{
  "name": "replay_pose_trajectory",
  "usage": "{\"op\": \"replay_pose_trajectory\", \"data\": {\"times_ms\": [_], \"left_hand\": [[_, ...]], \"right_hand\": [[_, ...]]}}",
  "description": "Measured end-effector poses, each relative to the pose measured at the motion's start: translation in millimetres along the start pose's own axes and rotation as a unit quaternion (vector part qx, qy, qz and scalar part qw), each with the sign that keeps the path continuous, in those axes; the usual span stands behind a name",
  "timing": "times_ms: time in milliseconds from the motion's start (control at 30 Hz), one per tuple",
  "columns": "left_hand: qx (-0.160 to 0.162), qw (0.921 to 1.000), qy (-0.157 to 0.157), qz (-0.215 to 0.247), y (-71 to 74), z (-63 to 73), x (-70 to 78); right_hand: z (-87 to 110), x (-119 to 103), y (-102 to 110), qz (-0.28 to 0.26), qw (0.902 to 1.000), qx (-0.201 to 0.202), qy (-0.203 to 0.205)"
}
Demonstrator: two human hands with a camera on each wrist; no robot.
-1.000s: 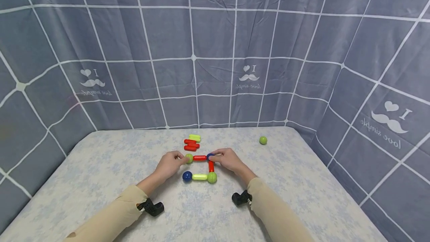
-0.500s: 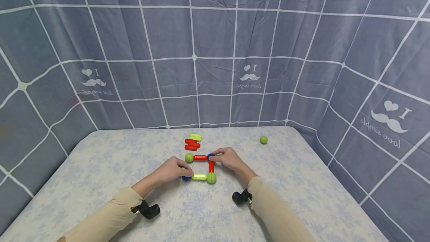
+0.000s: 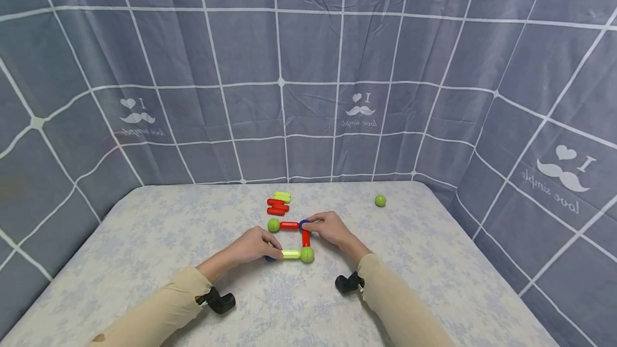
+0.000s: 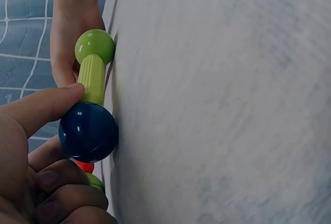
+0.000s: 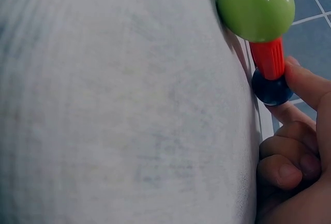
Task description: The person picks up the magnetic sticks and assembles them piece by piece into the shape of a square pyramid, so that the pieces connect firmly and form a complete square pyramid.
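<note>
Rods and balls form a three-sided frame on the table. Its left side is a gap between the far green ball (image 3: 273, 225) and the near blue ball (image 4: 89, 133). My left hand (image 3: 253, 245) pinches that blue ball where it meets the yellow-green rod (image 3: 291, 254), its thumb on the rod end. That rod runs to another green ball (image 3: 307, 255) at the near right. From there a red rod (image 3: 306, 238) leads to the far-right blue ball (image 5: 271, 88), which my right hand (image 3: 330, 226) pinches between thumb and index finger. A second red rod (image 3: 289, 225) forms the far side.
Behind the frame lie several loose red rods (image 3: 276, 211) and yellow-green rods (image 3: 281, 194). A loose green ball (image 3: 380, 201) sits at the back right. The cloth-covered table (image 3: 270, 309) ends at a grey-blue checked curtain (image 3: 308, 111).
My left hand has let go of the far-left green ball and come nearer, to the near-left blue ball, which it now pinches. My right hand stays at the far-right blue ball.
</note>
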State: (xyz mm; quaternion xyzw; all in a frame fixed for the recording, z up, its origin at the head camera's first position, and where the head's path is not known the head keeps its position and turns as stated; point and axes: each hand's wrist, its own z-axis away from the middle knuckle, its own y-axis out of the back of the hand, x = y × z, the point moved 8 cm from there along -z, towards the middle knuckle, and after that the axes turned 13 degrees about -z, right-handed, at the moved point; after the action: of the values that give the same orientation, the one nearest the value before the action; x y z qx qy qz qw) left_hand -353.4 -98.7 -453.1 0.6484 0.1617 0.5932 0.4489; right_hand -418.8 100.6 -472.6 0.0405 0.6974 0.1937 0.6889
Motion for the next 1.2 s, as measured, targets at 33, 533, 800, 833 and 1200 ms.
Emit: {"op": "replay_pose_trajectory", "data": {"times_ms": [33,533,800,833,1200], "left_hand": [[-0.001,1.0000,0.000,0.003,-0.8,0.2,0.8],[0.003,0.9999,0.012,0.003,-4.6,1.3,2.9],[0.027,0.9992,0.030,-0.002,0.0,-0.8,-1.9],[0.037,0.9987,0.034,-0.005,2.4,-1.1,-3.1],[0.167,0.9805,0.100,0.026,44.8,-22.6,-25.3]], "right_hand": [[-0.1,0,0,0.000,1.0000,0.000,0.001],[2.3,0,1,0.000,1.0000,-0.007,-0.004],[-0.7,0,0,0.008,0.9999,-0.005,-0.009],[-1.1,0,0,0.008,0.9999,-0.006,-0.011],[-5.3,0,1,0.014,0.9997,-0.006,-0.022]]}}
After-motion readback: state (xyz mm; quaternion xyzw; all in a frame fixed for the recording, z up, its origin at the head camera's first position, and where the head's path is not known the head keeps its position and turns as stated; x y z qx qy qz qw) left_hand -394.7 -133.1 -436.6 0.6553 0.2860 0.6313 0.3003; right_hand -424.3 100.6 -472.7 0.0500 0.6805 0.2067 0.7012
